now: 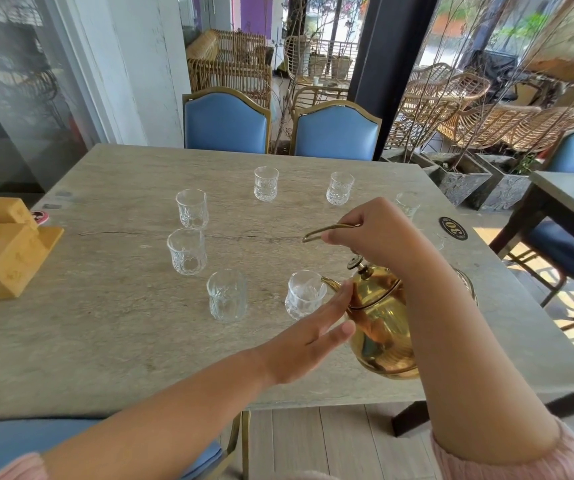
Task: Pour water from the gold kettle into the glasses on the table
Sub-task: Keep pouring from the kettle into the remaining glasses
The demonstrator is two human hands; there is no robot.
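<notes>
Nearest the camera, the left hand reaches in flat and open, fingers spread a little, its fingertips resting against the side and lid edge of the gold kettle, steadying rather than gripping. The kettle hangs tilted above the near right part of the table, its spout poised at the rim of the nearest glass, which seems to hold some water already (the glare makes the level hard to read). Above, the right hand is closed around the thin looped handle, carrying the kettle's weight. Just left of the glass being filled stands a second near glass, then two more glasses farther left and back, and two at the far side; another peeks out behind the right hand, partly hidden. A wooden tissue holder sits at the left edge, and blue chairs stand beyond the table. The risk from here, as I judge it, is an overshoot: the kettle swings freely on that slim handle, so a sharper tilt could send water over the narrow rim onto the table, or the lid could slip if the steadying fingers lift away. The spout is also close enough to the glass to knock it.
</notes>
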